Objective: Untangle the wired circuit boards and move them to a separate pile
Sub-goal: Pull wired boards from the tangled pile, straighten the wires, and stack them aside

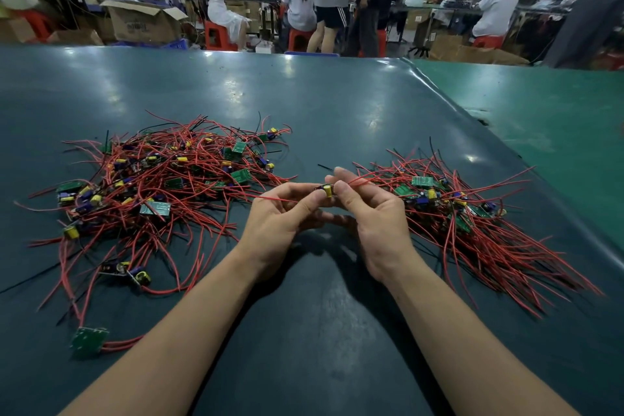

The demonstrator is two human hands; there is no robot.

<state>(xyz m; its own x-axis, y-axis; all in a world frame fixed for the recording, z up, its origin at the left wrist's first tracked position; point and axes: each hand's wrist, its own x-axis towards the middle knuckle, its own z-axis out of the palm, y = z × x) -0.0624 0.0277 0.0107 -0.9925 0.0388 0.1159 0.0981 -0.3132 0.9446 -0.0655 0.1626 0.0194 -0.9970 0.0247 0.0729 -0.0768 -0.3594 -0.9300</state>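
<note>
Dark green tabletop, busy workshop behind. Left hand and right hand both pinching one small circuit board between tangled pile and sorted pile. Best drawn free slowly along its red wires, then laid right. Board's underside hidden by fingertips.

No legible text, brand, number or sign is present. The open brown cardboard box on the floor beyond the dark teal bench carries a dark printed mark on its front face, too blurred to read. The small green rectangular circuit boards in the wire piles show faint pale markings, too small to resolve. Other cardboard cartons under the far work tables bear dark printing that is likewise unreadable
</note>
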